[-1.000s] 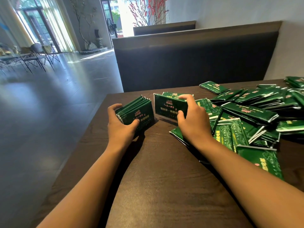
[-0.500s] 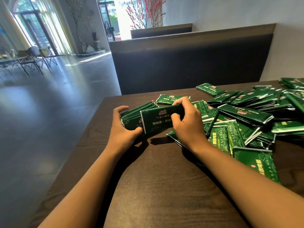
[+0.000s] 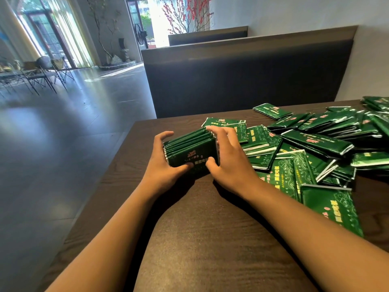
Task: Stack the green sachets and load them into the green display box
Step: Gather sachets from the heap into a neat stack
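Head: left hand (image 3: pixel 166 165), right hand (image 3: pixel 229 163) grip sachet stack (image 3: pixel 189 147) on table (image 3: pixel 210 228)

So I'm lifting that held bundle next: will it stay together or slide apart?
The stack of sachets probably slides: the wrappers look glossy. Edges already sit staggered, so it may fan out. The left hand and right hand squeezing both ends should hold it.

Two bare forearms reach in from 6 o'clock and converge toward 12 o'clock. Left hand (image 3: pixel 166 165): thumb pressed on the near face of the upright stack of dark green foil sachets (image 3: pixel 190 149), fingers curled over its 9 o'clock end. Right hand (image 3: pixel 228 160): fingers curled over the top edge, thumb on the near face.
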